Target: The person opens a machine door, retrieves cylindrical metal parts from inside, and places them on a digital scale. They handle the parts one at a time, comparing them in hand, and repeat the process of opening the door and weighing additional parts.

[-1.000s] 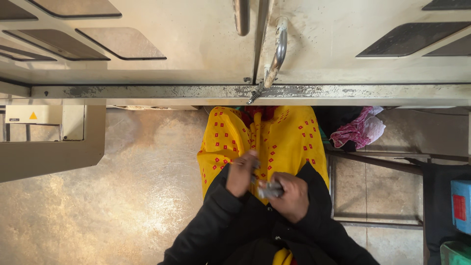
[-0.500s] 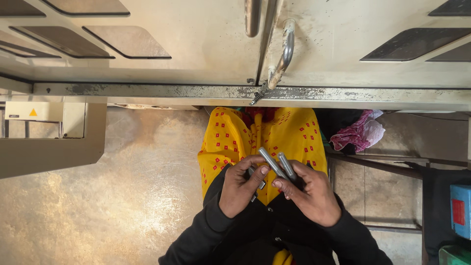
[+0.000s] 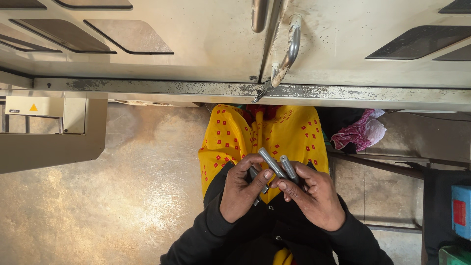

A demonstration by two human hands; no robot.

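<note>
Grey metal rods [image 3: 273, 164], smooth and cylindrical, sit pinched between the left hand [image 3: 243, 191] and right hand [image 3: 316, 196], above yellow red-dotted cloth [image 3: 230, 142]. Fingers hide their lower ends, so their count stays unclear.

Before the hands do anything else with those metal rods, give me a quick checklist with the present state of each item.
1. Left hand has a grip on the rods: ok, fingers wrapped round the metal rods.
2. Right hand supports them: ok, fingertips on the rod ends.
3. Rod count: cannot tell, two show plainly, more are partly hidden in the palm.
4. Rods held over the lap: ok, above the yellow cloth.
5. Cabinet door shut: cannot tell.
6. Rods apart from the door handle: ok, well below it.
</note>
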